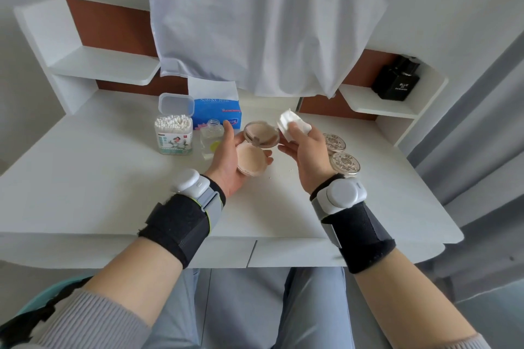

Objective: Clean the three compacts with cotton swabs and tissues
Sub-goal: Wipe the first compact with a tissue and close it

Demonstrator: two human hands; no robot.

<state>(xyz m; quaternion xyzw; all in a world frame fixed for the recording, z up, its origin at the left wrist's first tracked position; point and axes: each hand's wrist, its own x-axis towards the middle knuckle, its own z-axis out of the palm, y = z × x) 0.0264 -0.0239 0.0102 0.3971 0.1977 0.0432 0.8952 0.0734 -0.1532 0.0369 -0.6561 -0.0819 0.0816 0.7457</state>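
Wrist straps (181, 224) are raised over the desk (113, 178): an open compact (253, 160) is cradled in the left hand (226, 161), a wadded tissue (292, 125) is pinched in the right hand (307, 156) beside its lid. Wiping is judged under way; next the wad must be pressed into the lid

Home dressing corner, white vanity table (113, 178) with side shelves (107, 65), perfume bottle (396, 78), grey curtain (487, 122)
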